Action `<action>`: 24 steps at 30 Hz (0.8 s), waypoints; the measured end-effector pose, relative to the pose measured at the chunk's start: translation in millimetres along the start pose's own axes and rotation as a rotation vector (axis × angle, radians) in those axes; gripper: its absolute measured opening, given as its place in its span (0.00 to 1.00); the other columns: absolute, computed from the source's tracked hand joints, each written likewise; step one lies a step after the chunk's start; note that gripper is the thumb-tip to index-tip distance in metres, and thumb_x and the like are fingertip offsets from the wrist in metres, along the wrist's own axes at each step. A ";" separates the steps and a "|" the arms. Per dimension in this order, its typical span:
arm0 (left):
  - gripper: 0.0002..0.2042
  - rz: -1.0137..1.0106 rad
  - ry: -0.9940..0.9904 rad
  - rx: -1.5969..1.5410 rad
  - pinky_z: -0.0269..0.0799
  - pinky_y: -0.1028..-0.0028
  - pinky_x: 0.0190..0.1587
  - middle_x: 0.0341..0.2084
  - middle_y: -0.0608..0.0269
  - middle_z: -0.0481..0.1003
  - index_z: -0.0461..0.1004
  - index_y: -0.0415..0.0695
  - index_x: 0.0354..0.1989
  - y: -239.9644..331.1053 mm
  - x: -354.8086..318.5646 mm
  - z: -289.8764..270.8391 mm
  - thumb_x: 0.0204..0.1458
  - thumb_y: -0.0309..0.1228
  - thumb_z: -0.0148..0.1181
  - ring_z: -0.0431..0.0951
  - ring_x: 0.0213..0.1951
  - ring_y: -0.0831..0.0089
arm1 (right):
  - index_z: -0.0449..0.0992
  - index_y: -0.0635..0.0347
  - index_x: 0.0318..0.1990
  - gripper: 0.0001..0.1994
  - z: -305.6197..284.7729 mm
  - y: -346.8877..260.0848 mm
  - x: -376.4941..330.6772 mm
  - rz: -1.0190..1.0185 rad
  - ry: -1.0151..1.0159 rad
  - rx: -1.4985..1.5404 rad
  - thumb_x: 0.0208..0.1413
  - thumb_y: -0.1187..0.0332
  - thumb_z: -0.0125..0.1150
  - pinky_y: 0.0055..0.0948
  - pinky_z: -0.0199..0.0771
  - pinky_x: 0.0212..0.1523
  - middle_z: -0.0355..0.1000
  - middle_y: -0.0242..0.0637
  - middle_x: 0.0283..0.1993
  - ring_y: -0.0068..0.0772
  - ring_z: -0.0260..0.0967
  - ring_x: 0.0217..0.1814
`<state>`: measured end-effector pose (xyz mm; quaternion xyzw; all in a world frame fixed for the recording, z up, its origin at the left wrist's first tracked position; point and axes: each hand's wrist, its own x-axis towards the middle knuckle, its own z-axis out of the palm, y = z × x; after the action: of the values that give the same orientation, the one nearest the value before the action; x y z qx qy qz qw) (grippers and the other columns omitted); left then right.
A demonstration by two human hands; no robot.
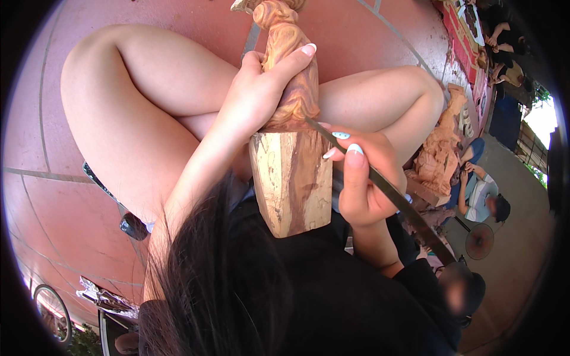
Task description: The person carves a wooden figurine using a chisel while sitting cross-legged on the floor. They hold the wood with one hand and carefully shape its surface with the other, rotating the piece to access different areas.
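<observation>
A carved wooden figure point(300, 101) with swirling reddish-brown and yellow grain stands out from an uncarved, squared block base point(291, 181) resting against my lap. My left hand point(255, 95) is closed around the figure's middle, thumb lying across its front. In my right hand point(371, 178) is a long, narrow, dark metal tool point(404, 204), flat like a file. The fingers pinch it near its thin end, whose tip meets the lower edge of the carving just above the block. The tool's far end runs down to the right past my wrist.
My crossed bare legs point(160, 77) frame the work on a red tiled floor point(27, 118). To the right stands a larger reddish wood carving point(436, 148). Beyond it a person point(484, 199) sits near a round fan point(480, 241). A bicycle wheel point(52, 308) shows at lower left.
</observation>
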<state>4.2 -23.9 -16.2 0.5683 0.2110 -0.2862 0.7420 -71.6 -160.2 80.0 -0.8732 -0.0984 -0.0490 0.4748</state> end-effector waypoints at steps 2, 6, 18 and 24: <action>0.45 0.013 0.018 0.063 0.72 0.71 0.47 0.39 0.40 0.74 0.62 0.19 0.47 -3.3 4.0 0.8 0.44 0.60 0.64 0.77 0.43 0.62 | 0.74 0.70 0.39 0.06 1.4 7.2 -3.3 -0.075 0.004 -0.011 0.54 0.81 0.58 0.30 0.77 0.34 0.76 0.48 0.34 0.42 0.77 0.34; 0.47 0.035 0.041 0.158 0.70 0.70 0.49 0.40 0.36 0.74 0.62 0.18 0.46 -6.6 5.4 1.1 0.44 0.62 0.62 0.77 0.44 0.58 | 0.74 0.70 0.40 0.07 0.9 15.7 -1.3 -0.195 -0.050 -0.078 0.52 0.81 0.59 0.33 0.78 0.35 0.76 0.49 0.34 0.46 0.77 0.35; 0.43 0.024 -0.021 -0.019 0.70 0.73 0.49 0.39 0.44 0.73 0.61 0.23 0.50 -1.7 1.5 0.0 0.46 0.58 0.63 0.76 0.43 0.66 | 0.75 0.68 0.42 0.06 -13.9 13.0 -2.8 -0.047 -0.014 -0.058 0.59 0.78 0.55 0.26 0.70 0.33 0.75 0.42 0.32 0.33 0.71 0.29; 0.35 0.029 -0.003 -0.269 0.72 0.75 0.43 0.37 0.53 0.73 0.63 0.28 0.50 5.3 -2.9 -4.2 0.50 0.53 0.62 0.76 0.38 0.73 | 0.73 0.70 0.43 0.06 2.1 -19.4 6.5 0.211 0.079 0.214 0.59 0.79 0.53 0.24 0.73 0.32 0.75 0.42 0.31 0.30 0.74 0.30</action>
<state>5.7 -18.3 -11.6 0.4663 0.2381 -0.2452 0.8160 -69.5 -147.3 95.9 -0.8204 0.0082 -0.0222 0.5713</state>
